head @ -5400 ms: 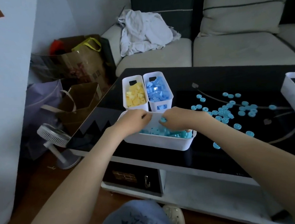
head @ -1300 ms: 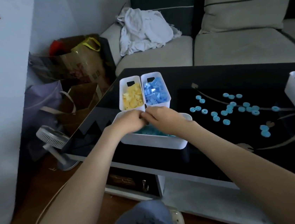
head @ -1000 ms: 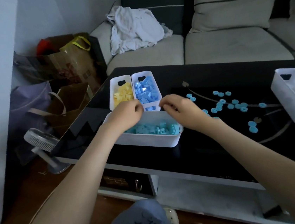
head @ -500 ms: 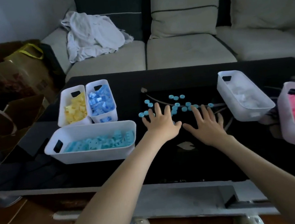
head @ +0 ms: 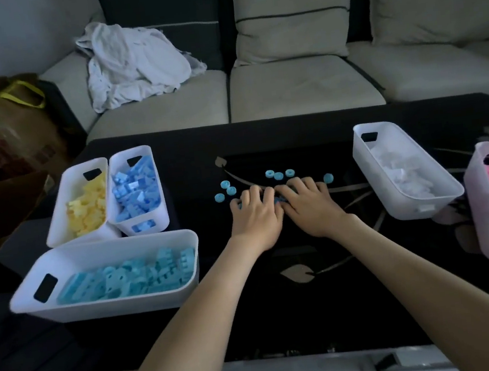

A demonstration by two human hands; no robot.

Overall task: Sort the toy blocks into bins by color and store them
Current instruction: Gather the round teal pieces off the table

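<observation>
Both my hands lie side by side on the black table. My left hand and my right hand have their fingers curled down over a cluster of round light-blue blocks, a bit of blue showing between them. More round light-blue blocks lie loose just beyond the fingertips. To the left stands the white bin of light-blue blocks. Behind it are the yellow-block bin and the darker blue-block bin.
On the right stand a white bin of white blocks and a bin of pink blocks. A sofa with a crumpled white cloth runs behind the table. Paper bags stand at the left.
Both hands left the light-blue bin and moved right to the loose round blocks. Their fingers, spread flat half a second ago, are now curled over the pieces. The view swung right.
</observation>
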